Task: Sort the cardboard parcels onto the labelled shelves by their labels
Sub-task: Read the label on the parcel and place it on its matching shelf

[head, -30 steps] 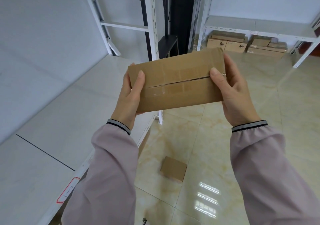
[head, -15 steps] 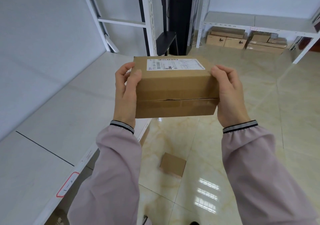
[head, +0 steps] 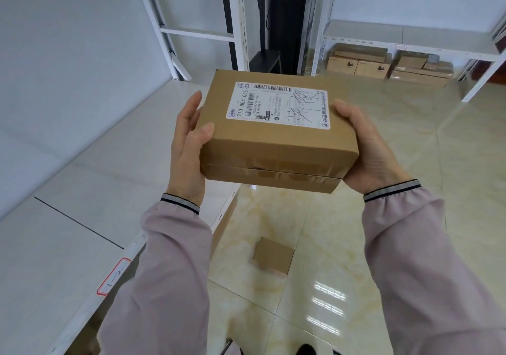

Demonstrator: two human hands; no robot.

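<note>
I hold a brown cardboard parcel (head: pixel 276 146) in front of me at chest height, its top face turned up toward me. A white shipping label (head: pixel 278 105) with a barcode, the code 770 B04 005-23 and black handwriting covers that face. My left hand (head: pixel 189 146) grips the parcel's left end, thumb on top. My right hand (head: pixel 367 149) grips the right end. The taped seam runs along the near side. A white shelf (head: pixel 90 190) lies to my left, with a red-bordered tag (head: pixel 113 276) on its front edge.
A small cardboard parcel (head: pixel 273 256) lies on the glossy tiled floor below my hands. Several boxes (head: pixel 388 65) sit under a white rack (head: pixel 410 35) at the back right. A black cabinet (head: pixel 290 23) stands behind a white upright post (head: pixel 241 20).
I have tipped the parcel toward me, so the label face, earlier hidden then edge-on, now faces me fully. The parcel sits a little further right and nearer the camera.
</note>
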